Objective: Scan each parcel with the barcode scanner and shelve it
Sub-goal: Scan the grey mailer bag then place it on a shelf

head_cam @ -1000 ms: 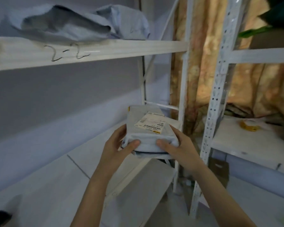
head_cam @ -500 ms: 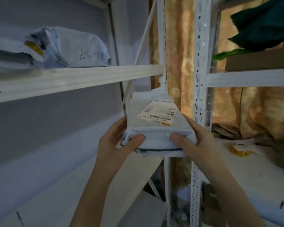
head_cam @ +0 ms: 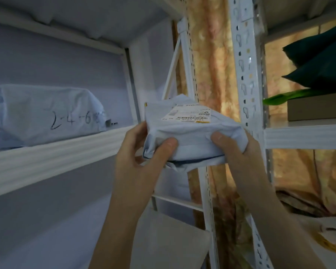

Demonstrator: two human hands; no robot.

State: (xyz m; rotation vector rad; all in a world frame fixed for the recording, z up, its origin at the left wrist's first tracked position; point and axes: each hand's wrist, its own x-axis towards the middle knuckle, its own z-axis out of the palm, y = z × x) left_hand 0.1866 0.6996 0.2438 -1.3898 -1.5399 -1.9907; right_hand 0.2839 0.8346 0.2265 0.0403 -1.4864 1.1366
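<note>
Evidently both hands, left hand [head_cam: 144, 152] and right hand [head_cam: 239, 152], gripped the soft parcel [head_cam: 190, 136] level with the shelf edge [head_cam: 66, 152], where its corner might snag and slip free.

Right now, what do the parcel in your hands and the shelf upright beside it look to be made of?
Parcel: soft grey plastic mailer, probably poly film; it creases under both thumbs and carries a paper barcode label. Shelf upright: white-painted metal, judging by its punched slots.
</note>
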